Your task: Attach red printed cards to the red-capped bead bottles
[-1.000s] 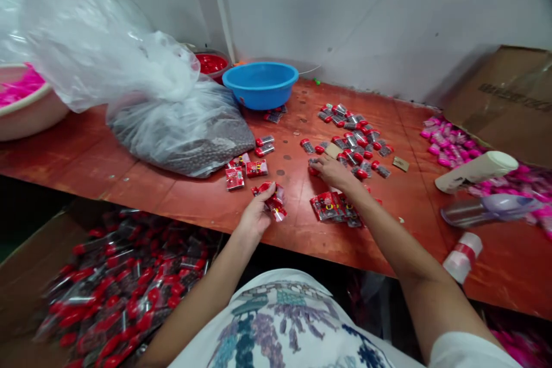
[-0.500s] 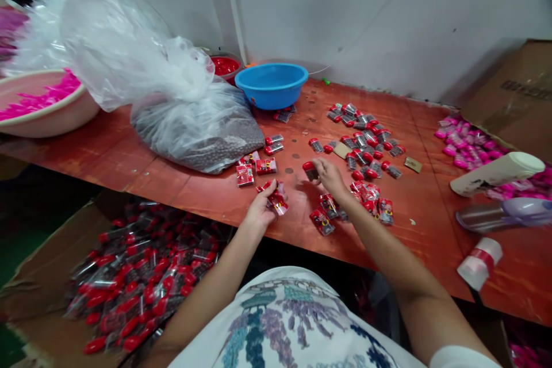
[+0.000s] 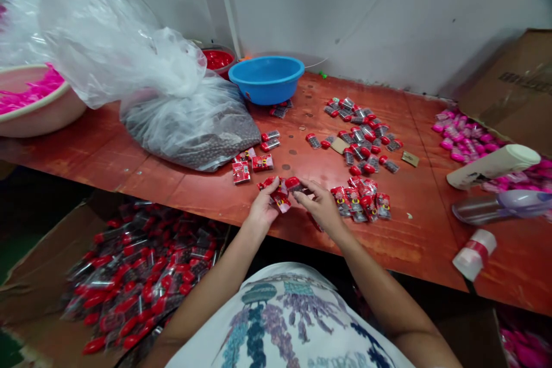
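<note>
My left hand [image 3: 264, 207] is closed on a red printed plastic packet [image 3: 281, 202] above the table's front part. Right beside it, my right hand [image 3: 319, 202] pinches a small clear container with a red cap [image 3: 294, 184], dark contents inside. The container's capped end is close to the packet; whether they touch I cannot tell. Left of my hands lie several flat red printed packets [image 3: 240, 172] and two capped containers [image 3: 270, 140]. To the right are filled red packets [image 3: 353, 200], and behind them a loose group of red-capped containers [image 3: 362, 135].
A clear bag of dark beads [image 3: 202, 132] slumps at the left, near a blue basin [image 3: 266, 83] and a cream basin [image 3: 47, 112]. Below left, a cardboard box [image 3: 38, 276] holds many red-capped containers. A white bottle [image 3: 491, 167] and pink containers [image 3: 463, 138] are at the right.
My right hand has moved left and toward me, bringing the red-capped container to the packet in my left hand. The left hand stays nearly in place; the whole view has shifted slightly.
</note>
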A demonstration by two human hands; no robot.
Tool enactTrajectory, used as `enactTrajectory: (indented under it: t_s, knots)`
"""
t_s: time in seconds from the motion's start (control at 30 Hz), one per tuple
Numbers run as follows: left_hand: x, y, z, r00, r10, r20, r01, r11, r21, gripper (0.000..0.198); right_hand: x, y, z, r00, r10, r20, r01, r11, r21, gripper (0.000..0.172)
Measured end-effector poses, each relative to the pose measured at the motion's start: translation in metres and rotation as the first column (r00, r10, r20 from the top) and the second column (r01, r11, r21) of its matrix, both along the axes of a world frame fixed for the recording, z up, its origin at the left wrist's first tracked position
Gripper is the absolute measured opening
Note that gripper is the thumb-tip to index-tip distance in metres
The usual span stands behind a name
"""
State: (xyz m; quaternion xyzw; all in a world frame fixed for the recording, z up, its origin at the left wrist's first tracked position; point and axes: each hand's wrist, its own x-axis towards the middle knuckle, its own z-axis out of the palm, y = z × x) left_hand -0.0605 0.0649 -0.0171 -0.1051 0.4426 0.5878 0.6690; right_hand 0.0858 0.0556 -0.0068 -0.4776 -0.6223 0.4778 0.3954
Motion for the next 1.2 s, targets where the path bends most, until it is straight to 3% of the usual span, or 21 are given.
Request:
enactTrajectory:
  t_s: [0.17,0.33,0.5,0.67,0.87,1.0,1.1,1.2]
  knots:
    - [0.0,-0.002,0.006,1.0,0.01,0.003,-0.01,1.0,0.023,0.008,0.0,-0.004,-0.003,0.997,-0.036,0.065,0.033,0.999,0.037,0.039]
    - [0.002,-0.005,0.01,0.995,0.016,-0.095,-0.009,0.997,0.071,0.017,0.002,-0.008,0.001,0.997,0.075,-0.01,-0.075,0.992,-0.098,0.039]
    - [0.007,-0.014,0.017,0.976,-0.001,-0.217,0.057,0.966,0.252,0.03,0.002,-0.012,0.002,0.992,-0.024,-0.12,0.006,0.989,-0.147,0.04]
    - [0.009,-0.019,0.023,0.936,0.005,-0.353,0.125,0.931,0.343,0.031,0.007,-0.017,0.005,0.988,-0.001,-0.158,-0.013,0.996,-0.089,0.029]
    - [0.012,-0.022,0.029,0.853,0.014,-0.522,0.223,0.894,0.388,0.03,0.01,-0.024,0.006,0.995,-0.048,-0.092,0.051,0.998,0.028,0.03]
    - [0.01,-0.021,0.033,0.86,-0.053,-0.508,0.266,0.896,0.355,0.032,0.007,-0.029,0.004,0.958,-0.153,-0.244,0.131,0.986,-0.104,0.03]
    - [0.009,-0.02,0.036,0.892,-0.106,-0.439,0.282,0.89,0.358,0.039,0.007,-0.03,0.004,0.902,-0.213,-0.376,0.122,0.96,-0.251,0.031]
    - [0.01,-0.021,0.038,0.909,-0.11,-0.403,0.273,0.886,0.375,0.048,0.008,-0.031,0.006,0.874,-0.244,-0.421,0.116,0.945,-0.306,0.03]
